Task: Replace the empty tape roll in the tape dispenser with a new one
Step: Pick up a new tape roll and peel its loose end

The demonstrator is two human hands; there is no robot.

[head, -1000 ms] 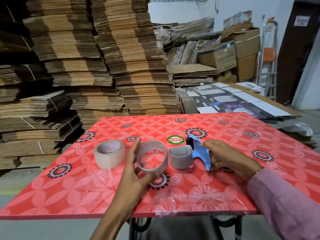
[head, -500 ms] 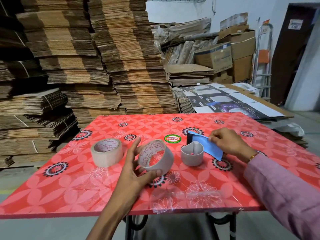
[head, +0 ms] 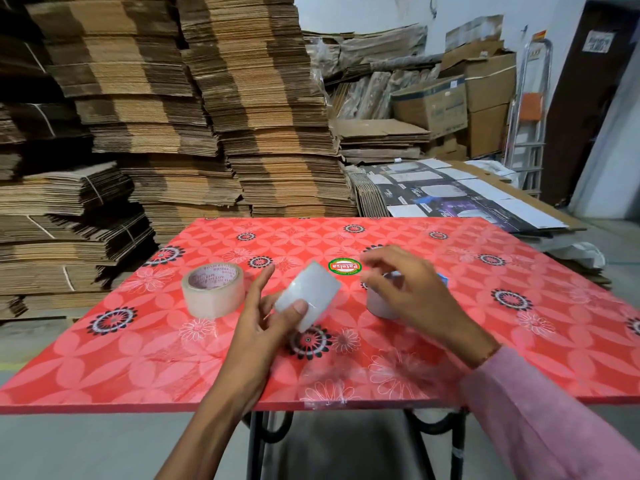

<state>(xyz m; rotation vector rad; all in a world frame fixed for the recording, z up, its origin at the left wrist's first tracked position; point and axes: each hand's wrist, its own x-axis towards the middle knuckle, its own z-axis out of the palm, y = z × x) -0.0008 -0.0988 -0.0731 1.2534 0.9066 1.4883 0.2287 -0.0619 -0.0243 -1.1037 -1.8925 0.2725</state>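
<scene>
the left hand comes off a forearm that is bare, with no sleeve anywhere along what shows of it. the right hand is bare too, but its arm wears a long pink sleeve of soft, slightly creased cloth, ending in a plain cuff at the wrist. just above that cuff sits a thin bangle (gold-toned, mostly blurred, only a short arc showing).

Left hand raised above the table's near half, forearm bare, thumb and fingers pinching a pale roll, index finger extended. Right hand hovering just beside it, palm down, fingers loosely curled and blurred, sleeved forearm entering from the near right corner.
</scene>
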